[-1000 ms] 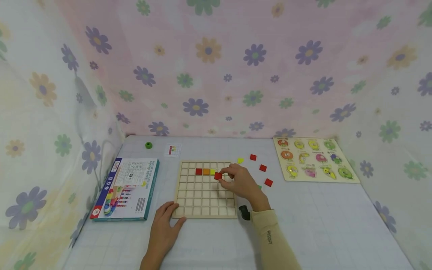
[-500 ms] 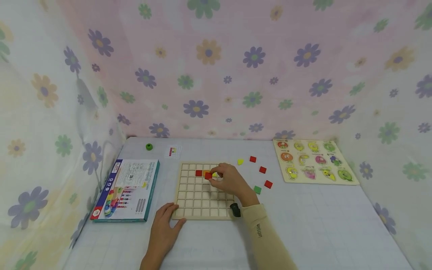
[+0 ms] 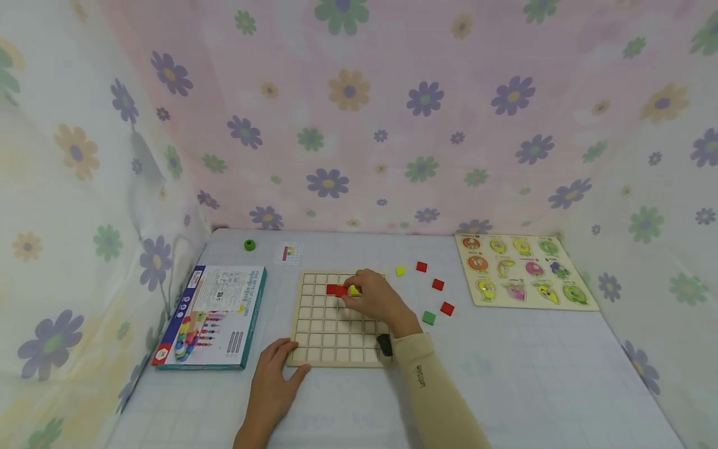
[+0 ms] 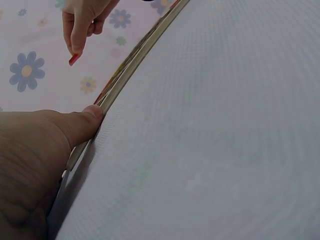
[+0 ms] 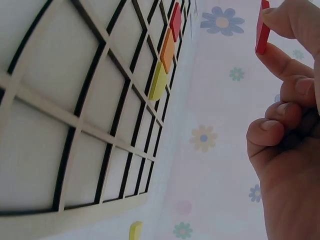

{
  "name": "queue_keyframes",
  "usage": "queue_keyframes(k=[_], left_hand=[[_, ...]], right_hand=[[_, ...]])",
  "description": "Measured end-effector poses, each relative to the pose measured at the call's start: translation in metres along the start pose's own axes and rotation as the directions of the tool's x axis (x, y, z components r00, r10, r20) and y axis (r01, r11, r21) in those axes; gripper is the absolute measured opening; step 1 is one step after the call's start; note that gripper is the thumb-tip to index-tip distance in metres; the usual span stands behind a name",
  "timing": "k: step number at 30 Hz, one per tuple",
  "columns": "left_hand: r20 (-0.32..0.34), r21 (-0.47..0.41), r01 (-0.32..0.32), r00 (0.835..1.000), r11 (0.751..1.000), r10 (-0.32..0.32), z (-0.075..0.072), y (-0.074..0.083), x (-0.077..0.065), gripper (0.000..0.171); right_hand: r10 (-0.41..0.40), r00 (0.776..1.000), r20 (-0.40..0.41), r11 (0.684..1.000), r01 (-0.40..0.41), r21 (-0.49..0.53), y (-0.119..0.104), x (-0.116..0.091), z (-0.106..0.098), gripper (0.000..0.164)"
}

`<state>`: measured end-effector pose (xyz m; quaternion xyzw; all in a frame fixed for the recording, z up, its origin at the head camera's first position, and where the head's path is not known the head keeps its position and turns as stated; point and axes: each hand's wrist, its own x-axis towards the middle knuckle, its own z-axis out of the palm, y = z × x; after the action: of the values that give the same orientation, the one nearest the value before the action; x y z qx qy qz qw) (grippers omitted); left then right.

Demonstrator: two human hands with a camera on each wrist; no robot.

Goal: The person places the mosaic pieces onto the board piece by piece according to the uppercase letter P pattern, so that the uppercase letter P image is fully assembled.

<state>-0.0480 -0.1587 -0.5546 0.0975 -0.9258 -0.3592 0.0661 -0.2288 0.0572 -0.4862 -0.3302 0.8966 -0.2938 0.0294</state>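
Observation:
A wooden grid board [image 3: 316, 340] lies on the table. My right hand [image 3: 374, 296] pinches a red square tile [image 5: 262, 30] between thumb and index finger, raised over the upper part of the board. Seen from the right wrist, a red tile [image 5: 175, 22], an orange tile [image 5: 167, 50] and a yellow piece with a rounded end [image 5: 158, 82] sit side by side in one row. In the head view the held tile covers most of the orange one. My left hand [image 3: 275, 380] rests at the board's near left corner, its thumb [image 4: 85, 122] against the front edge.
Right of the board lie three red tiles [image 3: 438, 284], a green tile [image 3: 429, 318] and a yellow piece [image 3: 401, 271]. A fruit puzzle board [image 3: 521, 274] is at far right. A box [image 3: 224, 318], a pattern card [image 3: 290, 253] and a green bead [image 3: 249, 246] lie left and behind.
My right hand has moved left with the red tile, from beyond the yellow piece to over the orange tile. The green tile has come into full view. My left hand stays at the corner.

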Motion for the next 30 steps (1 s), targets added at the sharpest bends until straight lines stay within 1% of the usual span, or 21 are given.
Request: queue_keyframes(k=[7,12,14,18,21,24,30], left_hand=[[-0.029,0.002,-0.027,0.999,1.0,0.027,0.0,-0.001,0.001,0.053],[-0.029,-0.003,-0.022,0.999,1.0,0.022,0.001,-0.001,-0.001,0.053],[-0.025,0.0,-0.023,0.999,1.0,0.023,0.001,0.0,-0.001,0.052],[-0.023,0.004,-0.022,0.999,1.0,0.022,0.0,0.0,-0.001,0.052],[-0.015,0.005,-0.013,1.0,1.0,0.013,-0.001,-0.001,0.0,0.053],[-0.012,-0.002,-0.005,1.0,1.0,0.005,-0.001,-0.001,0.001,0.053],[-0.004,-0.011,0.001,1.0,1.0,-0.001,-0.001,0.002,0.0,0.051]], right_hand=[[0.019,0.999,0.042,1.0,-0.02,0.021,-0.004,0.009,0.003,0.025],[0.066,0.995,0.077,0.997,-0.064,-0.035,-0.006,0.012,0.007,0.032],[0.075,0.993,0.086,0.996,-0.071,-0.052,-0.005,0.013,0.01,0.032],[0.061,0.993,0.097,0.998,-0.058,-0.029,-0.006,0.015,0.013,0.031],[0.059,0.991,0.116,0.998,-0.056,-0.031,-0.008,0.018,0.016,0.032],[0.069,0.987,0.143,0.996,-0.062,-0.057,-0.008,0.021,0.017,0.032],[0.093,0.979,0.182,0.993,-0.077,-0.092,-0.007,0.024,0.021,0.027]])
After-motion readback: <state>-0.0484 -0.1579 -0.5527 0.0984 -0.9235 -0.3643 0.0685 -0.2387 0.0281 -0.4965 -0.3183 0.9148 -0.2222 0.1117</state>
